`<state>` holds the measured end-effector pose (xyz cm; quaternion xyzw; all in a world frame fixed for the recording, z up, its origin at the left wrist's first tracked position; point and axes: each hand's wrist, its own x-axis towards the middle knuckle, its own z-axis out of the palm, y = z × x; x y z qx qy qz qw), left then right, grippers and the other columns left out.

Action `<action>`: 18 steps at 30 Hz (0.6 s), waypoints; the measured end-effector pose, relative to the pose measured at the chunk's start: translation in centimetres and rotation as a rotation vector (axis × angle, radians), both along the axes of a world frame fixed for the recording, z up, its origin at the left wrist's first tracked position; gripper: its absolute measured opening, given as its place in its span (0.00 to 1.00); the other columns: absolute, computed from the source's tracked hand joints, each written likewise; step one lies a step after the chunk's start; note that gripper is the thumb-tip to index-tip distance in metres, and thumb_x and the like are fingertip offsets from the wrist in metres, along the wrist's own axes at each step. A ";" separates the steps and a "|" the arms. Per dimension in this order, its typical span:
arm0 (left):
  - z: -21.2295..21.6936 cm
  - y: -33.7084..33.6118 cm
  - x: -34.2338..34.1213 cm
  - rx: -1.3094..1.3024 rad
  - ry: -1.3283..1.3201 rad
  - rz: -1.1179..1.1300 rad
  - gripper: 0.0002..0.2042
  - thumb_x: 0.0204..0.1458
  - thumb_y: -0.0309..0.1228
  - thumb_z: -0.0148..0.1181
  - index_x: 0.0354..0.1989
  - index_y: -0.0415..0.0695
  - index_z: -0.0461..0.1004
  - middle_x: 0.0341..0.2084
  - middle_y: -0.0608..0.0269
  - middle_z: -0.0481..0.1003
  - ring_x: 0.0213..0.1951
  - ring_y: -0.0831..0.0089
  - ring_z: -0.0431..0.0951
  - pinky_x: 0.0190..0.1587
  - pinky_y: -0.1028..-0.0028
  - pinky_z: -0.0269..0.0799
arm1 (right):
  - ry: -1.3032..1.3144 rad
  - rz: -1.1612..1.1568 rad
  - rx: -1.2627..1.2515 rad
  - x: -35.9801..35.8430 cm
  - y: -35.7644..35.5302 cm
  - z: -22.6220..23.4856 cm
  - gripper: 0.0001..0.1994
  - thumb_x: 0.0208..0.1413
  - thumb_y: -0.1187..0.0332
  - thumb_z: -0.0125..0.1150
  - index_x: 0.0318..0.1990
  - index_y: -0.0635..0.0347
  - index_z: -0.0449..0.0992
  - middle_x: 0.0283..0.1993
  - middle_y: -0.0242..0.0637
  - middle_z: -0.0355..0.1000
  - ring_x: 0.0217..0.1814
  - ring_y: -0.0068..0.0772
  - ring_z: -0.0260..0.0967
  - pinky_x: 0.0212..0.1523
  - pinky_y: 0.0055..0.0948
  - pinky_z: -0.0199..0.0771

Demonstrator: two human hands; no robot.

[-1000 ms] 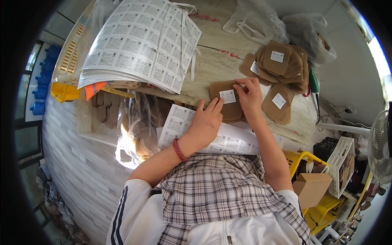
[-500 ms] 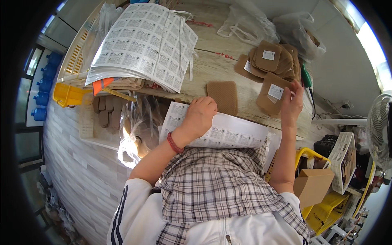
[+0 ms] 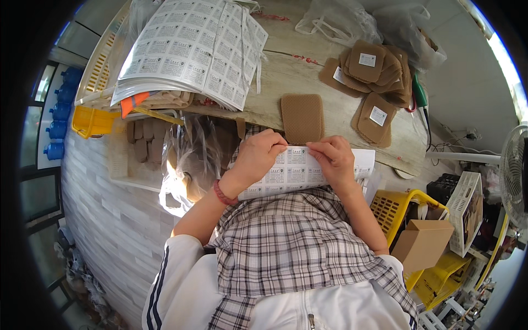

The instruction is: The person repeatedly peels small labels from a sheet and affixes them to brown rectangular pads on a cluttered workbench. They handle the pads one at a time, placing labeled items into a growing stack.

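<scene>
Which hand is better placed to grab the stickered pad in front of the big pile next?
Likely the right hand, nearer the stickered pad; the left hand is farther off. Both are at the sticker sheet.

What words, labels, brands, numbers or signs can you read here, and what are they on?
None is legible enough to quote.
Held label sheet: printed rows, too small.
Stacked label sheets, upper left: printed grid, too small.
White label on the pad heap: too small.
Second label, on the nearer pad stack: too small.

The table (image 3: 286, 82) bears brown pads (image 3: 303, 116), bags (image 3: 336, 23), perhaps label sheets (image 3: 184, 47).
</scene>
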<state>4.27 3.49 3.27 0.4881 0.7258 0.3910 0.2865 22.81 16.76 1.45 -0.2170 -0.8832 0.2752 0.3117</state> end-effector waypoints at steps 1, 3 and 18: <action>0.0 0.0 0.1 0.005 -0.006 0.011 0.05 0.55 0.25 0.61 0.37 0.37 0.79 0.29 0.57 0.76 0.33 0.65 0.77 0.37 0.70 0.71 | 0.000 0.023 0.021 -0.1 0.0 0.0 0.09 0.45 0.72 0.72 0.36 0.51 0.84 0.34 0.31 0.75 0.38 0.36 0.71 0.41 0.34 0.70; -0.2 -0.1 0.2 -0.006 -0.035 0.018 0.05 0.55 0.25 0.61 0.36 0.37 0.78 0.29 0.57 0.76 0.33 0.64 0.77 0.37 0.69 0.71 | 0.002 0.047 0.092 -0.1 -0.1 -0.1 0.09 0.45 0.73 0.72 0.36 0.51 0.84 0.35 0.31 0.75 0.39 0.37 0.71 0.41 0.35 0.70; -0.9 1.2 -0.9 -0.042 -0.137 -0.012 0.05 0.53 0.25 0.62 0.35 0.36 0.79 0.28 0.58 0.77 0.30 0.68 0.77 0.35 0.70 0.70 | 0.171 0.120 0.110 -0.5 -1.8 -1.2 0.08 0.48 0.79 0.67 0.34 0.58 0.74 0.41 0.37 0.73 0.45 0.46 0.68 0.50 0.40 0.71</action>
